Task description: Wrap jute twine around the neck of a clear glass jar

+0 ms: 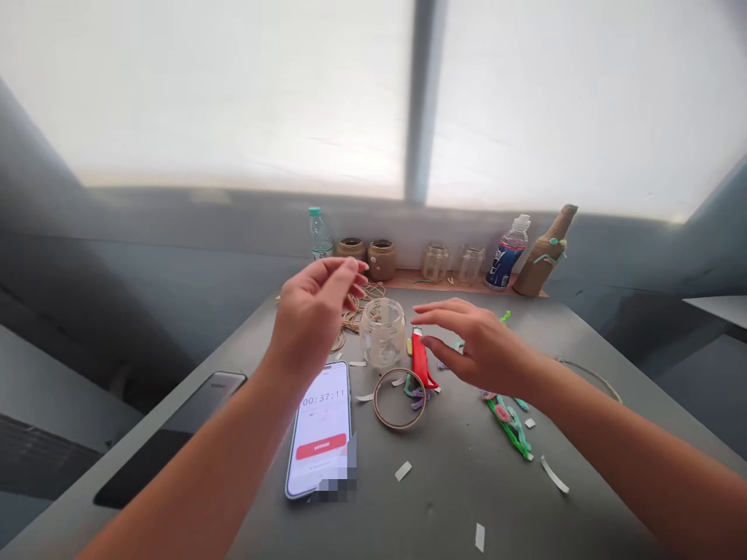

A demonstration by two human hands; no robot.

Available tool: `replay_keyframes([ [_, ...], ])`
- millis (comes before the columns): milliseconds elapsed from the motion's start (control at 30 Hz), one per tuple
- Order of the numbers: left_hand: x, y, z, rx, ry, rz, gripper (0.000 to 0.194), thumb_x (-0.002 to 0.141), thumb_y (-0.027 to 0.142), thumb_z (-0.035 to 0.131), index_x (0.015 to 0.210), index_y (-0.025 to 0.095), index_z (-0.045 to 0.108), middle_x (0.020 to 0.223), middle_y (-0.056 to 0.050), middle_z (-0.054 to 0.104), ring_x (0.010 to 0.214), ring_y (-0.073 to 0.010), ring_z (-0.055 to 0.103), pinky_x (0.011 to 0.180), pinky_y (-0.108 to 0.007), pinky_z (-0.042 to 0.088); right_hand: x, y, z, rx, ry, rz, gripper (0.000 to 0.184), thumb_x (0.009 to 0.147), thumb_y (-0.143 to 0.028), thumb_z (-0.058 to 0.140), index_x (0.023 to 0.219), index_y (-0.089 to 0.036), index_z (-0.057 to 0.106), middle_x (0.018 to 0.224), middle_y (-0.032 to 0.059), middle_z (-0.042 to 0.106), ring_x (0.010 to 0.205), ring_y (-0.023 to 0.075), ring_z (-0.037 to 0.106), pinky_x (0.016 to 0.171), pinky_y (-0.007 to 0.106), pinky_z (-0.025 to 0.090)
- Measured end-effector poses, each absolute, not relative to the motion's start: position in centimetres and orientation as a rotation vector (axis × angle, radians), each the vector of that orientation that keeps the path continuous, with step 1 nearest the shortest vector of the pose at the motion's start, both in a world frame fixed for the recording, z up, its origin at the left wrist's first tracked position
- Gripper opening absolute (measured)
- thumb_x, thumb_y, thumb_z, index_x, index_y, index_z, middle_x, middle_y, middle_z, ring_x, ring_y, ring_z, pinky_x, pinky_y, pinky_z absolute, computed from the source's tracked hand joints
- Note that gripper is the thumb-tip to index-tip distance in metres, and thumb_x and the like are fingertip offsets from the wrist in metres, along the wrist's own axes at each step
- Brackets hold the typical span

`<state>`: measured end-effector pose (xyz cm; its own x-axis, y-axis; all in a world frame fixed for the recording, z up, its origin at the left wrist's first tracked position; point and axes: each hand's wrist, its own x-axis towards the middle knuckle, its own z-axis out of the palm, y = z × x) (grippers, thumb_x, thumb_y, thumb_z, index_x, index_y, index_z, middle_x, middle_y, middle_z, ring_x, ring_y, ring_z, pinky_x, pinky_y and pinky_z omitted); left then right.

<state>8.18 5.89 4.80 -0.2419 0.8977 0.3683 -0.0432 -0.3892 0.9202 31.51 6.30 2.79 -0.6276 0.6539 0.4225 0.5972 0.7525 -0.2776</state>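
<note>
My left hand (315, 311) is raised above the grey table (455, 482), its fingertips pinched together; whatever they hold is too small to make out. Just right of it stands a clear glass jar (383, 332). My right hand (472, 342) hovers with fingers stretched out above a red utility knife (419, 360), to the right of the jar, holding nothing. A tape ring (400, 398) lies in front of the jar. A phone (320, 428) showing a timer lies under my left forearm.
Coiled twine (357, 311) lies behind the jar. Green and pink craft pieces (510, 420) and white paper scraps dot the table. Along the back wall stand bottles (507, 253), twine-wrapped jars (382, 259), clear jars (436, 262) and a twine-wrapped bottle (545, 253). A dark phone (175, 435) lies left.
</note>
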Motion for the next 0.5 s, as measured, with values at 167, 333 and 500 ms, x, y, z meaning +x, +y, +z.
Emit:
replay_keyframes([
  [167, 7.9, 11.5, 7.0, 1.055, 1.055, 1.871, 0.018, 0.084, 0.035, 0.050, 0.072, 0.023, 0.053, 0.061, -0.001, 0.056, 0.060, -0.0163, 0.058, 0.060, -0.029, 0.049, 28.1, 8.7, 3.3, -0.852, -2.463, 0.269, 0.030, 0.093, -0.028, 0.067, 0.122, -0.021, 0.071, 0.135, 0.0124, 0.068, 0.128, 0.0283, 0.061, 0.108, 0.046, 0.047],
  [333, 8.6, 13.5, 5.6, 1.426, 1.196, 1.667, 0.029, 0.090, 0.041, 0.045, 0.072, 0.021, 0.057, 0.061, -0.002, 0.059, 0.061, -0.0176, 0.060, 0.062, -0.031, 0.051, 27.1, 9.1, 1.9, -0.838, -2.402, 0.260, 0.015, 0.095, -0.019, 0.064, 0.107, -0.019, 0.074, 0.112, 0.0109, 0.076, 0.113, 0.0278, 0.065, 0.099, 0.044, 0.049],
  [500, 7.4, 10.4, 2.4, 1.990, 1.293, 1.287, 0.030, 0.087, 0.047, 0.065, 0.082, 0.019, 0.073, 0.083, -0.006, 0.072, 0.087, -0.0279, 0.067, 0.087, -0.044, 0.052, 27.2, 9.1, 1.4, -0.812, -2.350, 0.281, 0.013, 0.095, -0.011, 0.063, 0.095, -0.019, 0.072, 0.099, 0.0070, 0.077, 0.100, 0.0231, 0.067, 0.091, 0.036, 0.051],
])
